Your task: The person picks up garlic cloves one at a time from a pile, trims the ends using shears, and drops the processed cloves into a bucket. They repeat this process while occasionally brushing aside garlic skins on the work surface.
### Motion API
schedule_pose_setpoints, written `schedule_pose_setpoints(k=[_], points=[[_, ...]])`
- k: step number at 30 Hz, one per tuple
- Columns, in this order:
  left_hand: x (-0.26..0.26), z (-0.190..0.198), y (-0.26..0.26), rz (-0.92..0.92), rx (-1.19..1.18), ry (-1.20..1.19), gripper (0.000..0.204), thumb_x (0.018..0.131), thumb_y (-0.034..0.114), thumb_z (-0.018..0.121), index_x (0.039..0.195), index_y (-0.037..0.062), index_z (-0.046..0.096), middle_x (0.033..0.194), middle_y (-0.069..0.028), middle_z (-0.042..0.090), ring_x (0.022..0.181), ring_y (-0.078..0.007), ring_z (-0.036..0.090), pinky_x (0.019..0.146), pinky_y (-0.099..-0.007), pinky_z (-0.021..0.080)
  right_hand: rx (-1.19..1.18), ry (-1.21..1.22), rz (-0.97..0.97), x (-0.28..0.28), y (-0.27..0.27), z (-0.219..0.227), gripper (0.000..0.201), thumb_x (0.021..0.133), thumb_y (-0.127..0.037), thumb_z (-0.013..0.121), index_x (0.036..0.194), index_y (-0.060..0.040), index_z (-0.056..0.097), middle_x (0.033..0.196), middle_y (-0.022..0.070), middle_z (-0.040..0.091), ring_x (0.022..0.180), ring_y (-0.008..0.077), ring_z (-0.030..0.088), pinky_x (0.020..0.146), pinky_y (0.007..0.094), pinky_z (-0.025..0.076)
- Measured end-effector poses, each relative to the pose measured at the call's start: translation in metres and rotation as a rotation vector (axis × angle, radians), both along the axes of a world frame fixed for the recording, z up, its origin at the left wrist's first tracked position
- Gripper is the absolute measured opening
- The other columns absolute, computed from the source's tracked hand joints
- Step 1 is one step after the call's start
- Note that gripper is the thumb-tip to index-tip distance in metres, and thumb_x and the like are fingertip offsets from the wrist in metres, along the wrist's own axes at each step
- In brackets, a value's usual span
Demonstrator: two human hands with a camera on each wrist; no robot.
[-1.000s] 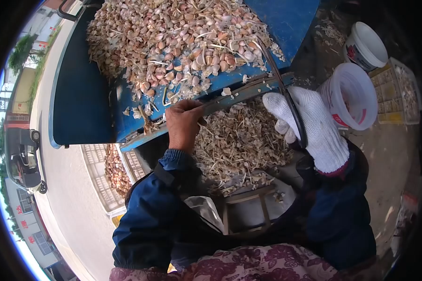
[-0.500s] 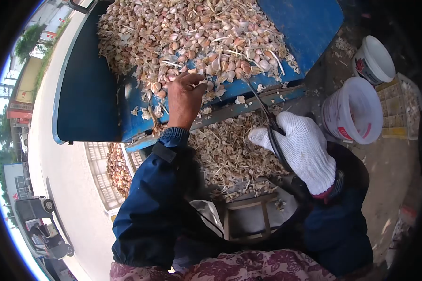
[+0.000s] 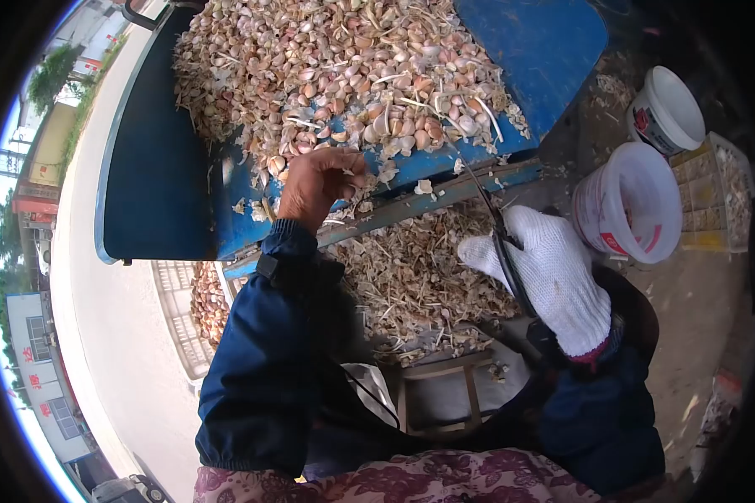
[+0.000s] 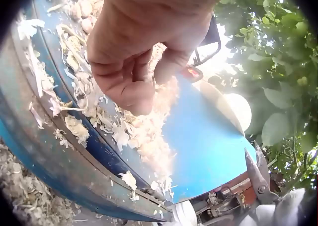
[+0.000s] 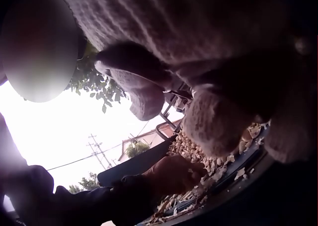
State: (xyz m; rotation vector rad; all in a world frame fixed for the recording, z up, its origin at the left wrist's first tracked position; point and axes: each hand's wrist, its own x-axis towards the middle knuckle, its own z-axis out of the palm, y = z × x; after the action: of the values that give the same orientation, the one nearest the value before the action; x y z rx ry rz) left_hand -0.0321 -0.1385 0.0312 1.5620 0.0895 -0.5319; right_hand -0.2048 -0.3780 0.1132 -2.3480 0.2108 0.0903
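Small garlic cloves (image 3: pixel 310 88) are lying heaped in a blue metal tray (image 3: pixel 155 193), with papery skins and dry stalks mixed among them. At the tray's near edge, the bare left hand (image 3: pixel 317 184) is hovering close over the cloves, its fingers curling inward with the thumb near them; whether they are pinching anything, I cannot tell. Just beyond the tray's near edge, toward the wearer, the white-gloved right hand (image 3: pixel 558 281) is gripping dark shears (image 3: pixel 501 243), its fingers wrapping around the handles.

Each clove is probably feeling light and firm, its loose skin being slippery and apt to flake; the plump sides are offering the best hold for thumb and fingertips. The shears are likely feeling stiff and heavier, their handles giving the safe grip.

The head view alone is showing the whole husk pile (image 3: pixel 419 277) below the tray and a pale bucket (image 3: pixel 591 214) beside it. The left wrist view is revealing the shears' pointed blades (image 4: pixel 256 174), their tips standing apart. The right wrist view is adding distant utility poles (image 5: pixel 96 149) beyond the tray.
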Motion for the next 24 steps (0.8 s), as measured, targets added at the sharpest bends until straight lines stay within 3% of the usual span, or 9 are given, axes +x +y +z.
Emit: schedule_pose_setpoints(k=[1, 2, 6, 13, 16, 18, 19, 21, 24], points=[[-0.002, -0.003, 0.007, -0.059, -0.296, 0.17, 0.033, 0.076, 0.008, 0.061, 0.104, -0.0086, 0.06, 0.086, -0.0138, 0.066, 0.071, -0.0186, 0.062, 0.063, -0.0298, 0.049, 0.019, 0.011, 0.038, 0.0, 0.001, 0.0, 0.058, 0.075, -0.055, 0.072, 0.063, -0.0013, 0.054, 0.054, 0.0179, 0.054, 0.053, 0.0343, 0.058, 0.052, 0.0411, 0.043], [-0.005, 0.001, 0.01, -0.174, -0.379, 0.222, 0.034, 0.082, 0.005, 0.058, 0.112, -0.0101, 0.055, 0.098, -0.0162, 0.065, 0.077, -0.0169, 0.06, 0.066, -0.0272, 0.047, 0.035, 0.025, 0.076, 0.0, 0.002, 0.0, 0.058, 0.075, -0.056, 0.071, 0.065, -0.0017, 0.055, 0.055, 0.0178, 0.055, 0.055, 0.0343, 0.059, 0.052, 0.0412, 0.044], [-0.029, 0.007, 0.006, -0.114, -0.406, 0.142, 0.024, 0.089, 0.003, 0.055, 0.109, -0.0096, 0.057, 0.098, -0.0162, 0.066, 0.078, -0.0182, 0.063, 0.066, -0.0245, 0.049, -0.181, 0.043, 0.192, 0.0, 0.011, -0.008, 0.058, 0.075, -0.061, 0.069, 0.071, -0.0035, 0.057, 0.06, 0.017, 0.059, 0.059, 0.0344, 0.062, 0.055, 0.0425, 0.047], [-0.043, 0.011, 0.016, -0.197, -0.415, 0.195, 0.031, 0.091, 0.007, 0.054, 0.117, -0.0101, 0.052, 0.102, -0.0171, 0.063, 0.092, -0.0256, 0.065, 0.081, -0.0316, 0.055, -0.121, 0.122, 0.214, 0.003, 0.022, -0.018, 0.056, 0.075, -0.058, 0.069, 0.073, -0.003, 0.058, 0.062, 0.0178, 0.06, 0.063, 0.0359, 0.063, 0.058, 0.0434, 0.048], [-0.049, 0.004, 0.01, -0.175, -0.541, 0.214, 0.029, 0.091, 0.006, 0.053, 0.116, -0.0092, 0.051, 0.104, -0.019, 0.062, 0.097, -0.0311, 0.066, 0.086, -0.0392, 0.056, -0.163, 0.101, 0.224, 0.004, 0.027, -0.02, 0.057, 0.076, -0.058, 0.069, 0.073, -0.0027, 0.059, 0.063, 0.0184, 0.06, 0.062, 0.0367, 0.062, 0.058, 0.0438, 0.048], [-0.055, -0.001, 0.007, -0.039, -0.673, 0.223, 0.026, 0.091, 0.004, 0.05, 0.115, -0.0073, 0.05, 0.108, -0.0208, 0.06, 0.103, -0.0361, 0.063, 0.091, -0.0444, 0.054, -0.168, 0.054, 0.21, 0.0, 0.036, -0.024, 0.057, 0.076, -0.059, 0.068, 0.073, -0.0027, 0.058, 0.062, 0.0184, 0.06, 0.062, 0.0365, 0.062, 0.057, 0.0436, 0.048], [-0.057, -0.002, 0.004, -0.047, -0.672, 0.219, 0.026, 0.091, 0.004, 0.05, 0.115, -0.0073, 0.05, 0.108, -0.0208, 0.06, 0.103, -0.0361, 0.063, 0.091, -0.0444, 0.054, -0.169, 0.011, 0.2, -0.001, 0.04, -0.025, 0.057, 0.076, -0.059, 0.068, 0.073, -0.0027, 0.058, 0.062, 0.0183, 0.06, 0.062, 0.0363, 0.062, 0.057, 0.0434, 0.048], [-0.063, 0.0, -0.004, 0.138, -0.691, 0.171, 0.023, 0.092, 0.003, 0.048, 0.113, -0.0059, 0.05, 0.112, -0.0223, 0.059, 0.109, -0.0389, 0.059, 0.096, -0.0479, 0.05, -0.265, 0.024, 0.223, -0.002, 0.048, -0.031, 0.06, 0.074, -0.062, 0.068, 0.074, -0.0028, 0.057, 0.062, 0.0174, 0.059, 0.061, 0.0354, 0.063, 0.054, 0.0426, 0.049], [-0.073, 0.01, -0.018, 0.167, -0.72, 0.118, 0.02, 0.093, 0.002, 0.046, 0.112, -0.0049, 0.05, 0.117, -0.0235, 0.057, 0.119, -0.0393, 0.053, 0.102, -0.0501, 0.045, -0.26, -0.066, 0.169, -0.005, 0.051, -0.035, 0.064, 0.072, -0.064, 0.068, 0.076, -0.0016, 0.056, 0.062, 0.0175, 0.059, 0.06, 0.0347, 0.063, 0.053, 0.0422, 0.049]])
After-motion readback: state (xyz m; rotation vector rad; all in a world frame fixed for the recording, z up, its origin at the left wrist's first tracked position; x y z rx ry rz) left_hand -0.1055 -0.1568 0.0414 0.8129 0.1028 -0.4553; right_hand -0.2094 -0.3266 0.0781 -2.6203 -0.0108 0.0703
